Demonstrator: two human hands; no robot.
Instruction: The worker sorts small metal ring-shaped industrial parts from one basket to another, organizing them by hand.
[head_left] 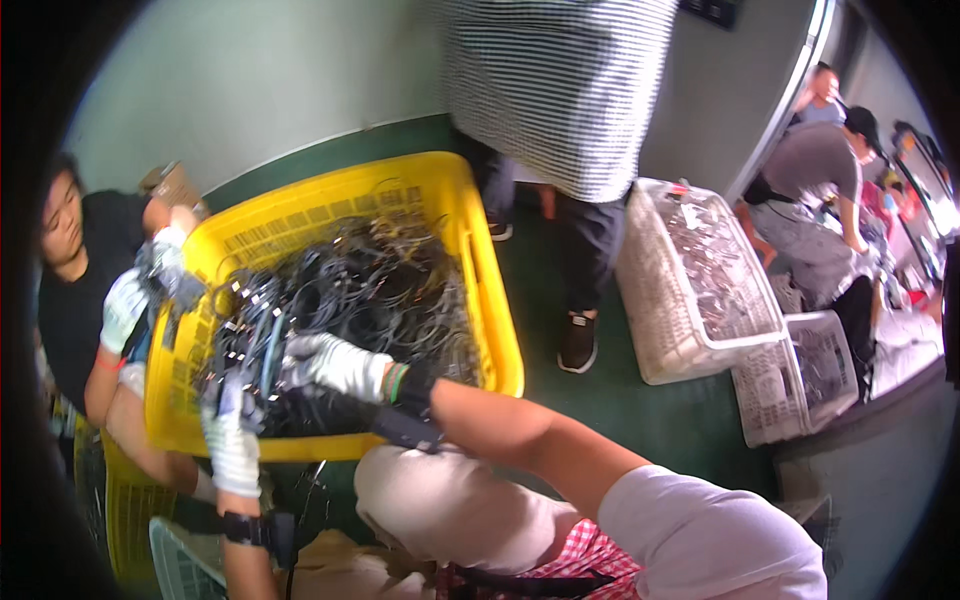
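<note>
A large yellow plastic basket in front of me holds a tangled heap of coiled black cables with small shiny ends. My left hand, in a white knitted glove with grey fingers, is at the basket's near left corner, closed on some dark cables. My right hand, gloved alike, reaches across the near side of the heap, its fingers curled into the cables beside a blue-grey strand. The fingertips of both hands are partly hidden among the cables. Black straps circle both my wrists.
At left a co-worker's gloved hands handle dark cables over the basket rim. Another person stands beyond the basket. White crates with metallic-looking pieces stand at right, near a bending worker. A pale basket is at lower left.
</note>
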